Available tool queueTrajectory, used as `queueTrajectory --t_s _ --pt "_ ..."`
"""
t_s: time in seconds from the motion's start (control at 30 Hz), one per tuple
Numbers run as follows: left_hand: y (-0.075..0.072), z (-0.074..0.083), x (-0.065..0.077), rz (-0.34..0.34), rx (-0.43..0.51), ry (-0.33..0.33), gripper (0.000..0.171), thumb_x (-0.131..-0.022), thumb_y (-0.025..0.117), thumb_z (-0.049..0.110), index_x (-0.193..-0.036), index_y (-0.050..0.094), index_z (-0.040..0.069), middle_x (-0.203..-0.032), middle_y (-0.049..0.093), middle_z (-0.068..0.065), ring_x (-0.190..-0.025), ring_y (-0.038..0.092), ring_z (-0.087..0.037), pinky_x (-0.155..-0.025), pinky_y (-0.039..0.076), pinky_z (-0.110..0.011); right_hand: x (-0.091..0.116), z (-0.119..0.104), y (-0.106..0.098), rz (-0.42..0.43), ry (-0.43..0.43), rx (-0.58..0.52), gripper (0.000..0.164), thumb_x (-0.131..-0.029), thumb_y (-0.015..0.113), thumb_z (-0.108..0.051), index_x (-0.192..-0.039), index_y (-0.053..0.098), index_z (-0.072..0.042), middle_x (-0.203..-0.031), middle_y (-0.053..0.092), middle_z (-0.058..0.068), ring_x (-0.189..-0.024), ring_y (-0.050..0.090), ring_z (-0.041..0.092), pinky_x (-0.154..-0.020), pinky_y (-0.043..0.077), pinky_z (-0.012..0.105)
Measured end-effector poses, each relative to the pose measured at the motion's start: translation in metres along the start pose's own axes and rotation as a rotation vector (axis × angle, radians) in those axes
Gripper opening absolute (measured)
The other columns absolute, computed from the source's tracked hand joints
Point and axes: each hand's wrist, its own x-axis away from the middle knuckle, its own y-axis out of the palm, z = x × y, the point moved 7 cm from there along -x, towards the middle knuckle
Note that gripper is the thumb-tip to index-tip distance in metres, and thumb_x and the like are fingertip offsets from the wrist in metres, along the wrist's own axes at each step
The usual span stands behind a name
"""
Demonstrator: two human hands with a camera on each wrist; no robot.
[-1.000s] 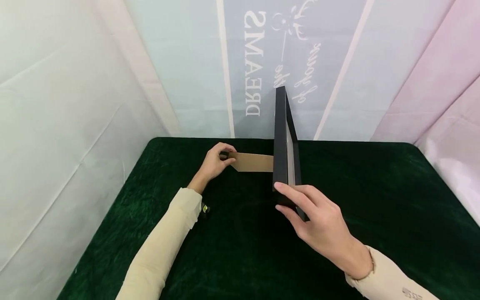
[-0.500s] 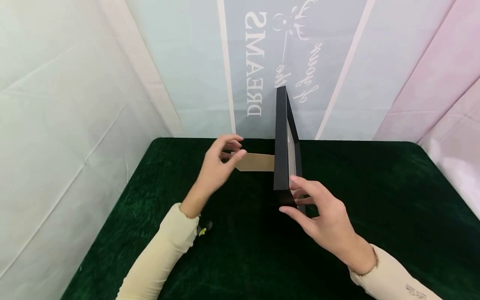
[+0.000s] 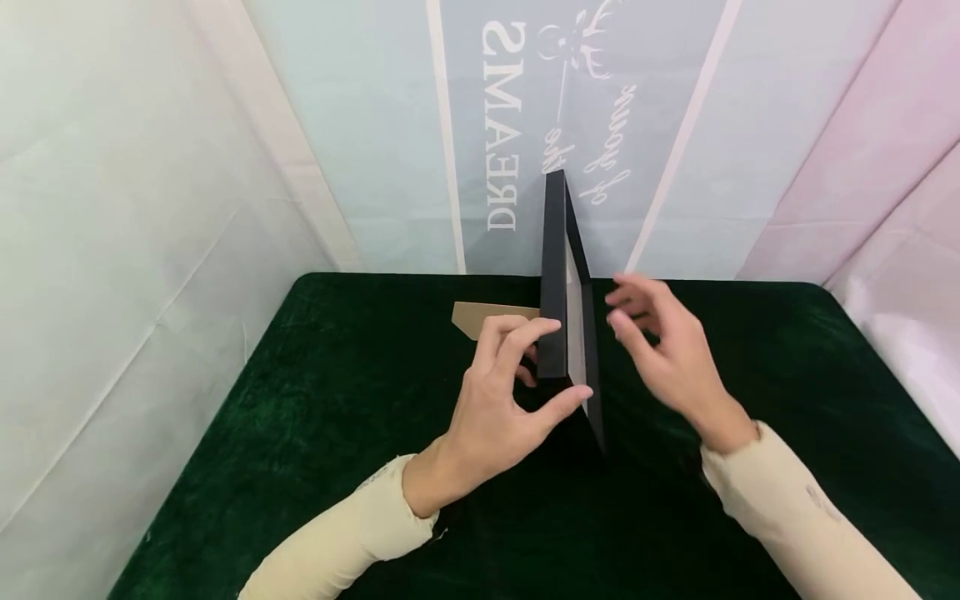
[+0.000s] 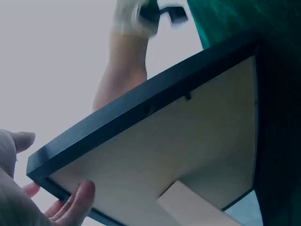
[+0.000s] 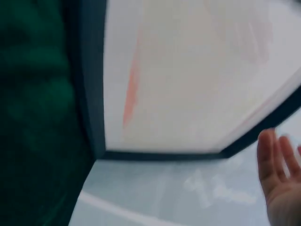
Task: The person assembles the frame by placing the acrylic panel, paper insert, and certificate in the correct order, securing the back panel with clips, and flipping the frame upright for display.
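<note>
A black picture frame (image 3: 553, 267) stands upright, edge-on to the head view, with its easel-back stand (image 3: 480, 317) swung out to the left. My left hand (image 3: 498, 408) holds the frame's near end. In the left wrist view its fingertips lie over the pale backing board (image 4: 141, 160), while the thumb is on the other side of the corner. My right hand (image 3: 667, 350) is apart from the frame, to the right of its front face, fingers loosely bent with nothing in them. The right wrist view shows the frame's pale picture side (image 5: 174, 84) with a faint reddish streak.
Dark green velvet cloth (image 3: 337, 375) covers the table. Behind its far edge hangs a pale blue and pink curtain (image 3: 390, 167) with mirrored lettering, close to the frame's far end. White fabric (image 3: 135, 250) hangs along the left side.
My left hand has left the stand and moved right to the frame's near end. My right hand has let go of that end and moved away to the right. The frame stays in place.
</note>
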Motion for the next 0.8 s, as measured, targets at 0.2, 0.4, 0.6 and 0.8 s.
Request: queueTrajectory --t_s 0.2,0.4,0.6,0.8 --pt "0.005 -0.003 0.001 0.065 0.015 0.001 0.048 -0.084 0.079 0.019 -0.126 0.057 0.011 -0.123 0.046 -0.011 -0.101 0.055 -0.019 -0.08 0.055 -0.02 -0.067 0.048 0.012 -0.103 0.023 -0.006 0.048 -0.1 0.059 -0.011 -0.146 0.049 -0.02 -0.137 0.056 0.008 -0.115 0.058 0.01 -0.086 0.05 0.019" --pt "0.007 -0.003 0.005 0.067 0.012 -0.021 0.041 -0.085 0.078 0.019 -0.121 0.06 0.011 -0.125 0.045 -0.012 -0.107 0.053 -0.021 -0.082 0.056 -0.023 -0.108 0.049 0.026 -0.228 -0.079 0.042 0.051 -0.093 0.068 -0.01 -0.141 0.056 -0.021 -0.151 0.046 0.005 -0.134 0.045 0.023 -0.091 0.051 0.046" --pt "0.006 -0.004 0.004 0.068 0.03 -0.022 0.039 -0.083 0.08 0.017 -0.118 0.062 0.01 -0.124 0.047 -0.012 -0.107 0.055 -0.021 -0.085 0.056 -0.022 -0.119 0.048 0.03 -0.249 -0.134 0.062 0.038 -0.094 0.065 -0.009 -0.132 0.065 -0.016 -0.149 0.05 0.006 -0.136 0.046 0.025 -0.09 0.049 0.044" --pt "0.002 -0.007 0.002 0.085 0.115 -0.011 0.036 -0.08 0.082 0.012 -0.112 0.066 0.007 -0.121 0.051 -0.012 -0.108 0.057 -0.021 -0.084 0.058 -0.022 -0.118 0.049 0.031 -0.252 -0.037 0.05 0.034 -0.1 0.059 -0.019 -0.133 0.064 -0.019 -0.151 0.048 0.002 -0.14 0.043 0.022 -0.092 0.048 0.043"
